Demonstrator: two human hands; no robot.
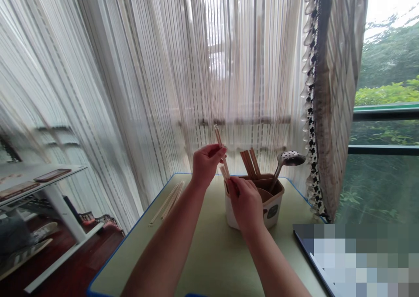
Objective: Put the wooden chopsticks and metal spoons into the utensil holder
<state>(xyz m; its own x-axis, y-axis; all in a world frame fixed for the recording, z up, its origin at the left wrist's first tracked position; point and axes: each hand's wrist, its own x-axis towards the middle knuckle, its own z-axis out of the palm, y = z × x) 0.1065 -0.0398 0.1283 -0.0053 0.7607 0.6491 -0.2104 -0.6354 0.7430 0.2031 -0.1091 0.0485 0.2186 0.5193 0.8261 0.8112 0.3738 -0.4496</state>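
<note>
My left hand [205,164] is closed around the upper part of a pale wooden chopstick [218,138], which stands nearly upright over the table. My right hand [246,203] pinches the lower end of that chopstick, right at the near rim of a white and brown utensil holder [273,209]. Several brown chopsticks [250,162] and a metal slotted ladle [290,158] stand in the holder. A few more pale chopsticks [170,201] lie flat on the green table [203,257] to the left of my left forearm.
A striped sheer curtain [163,79] hangs close behind the table, and a heavier drape [334,96] hangs at the right beside a window. A dark flat object [306,240] lies on the table's right edge. A white shelf [46,179] stands at the left.
</note>
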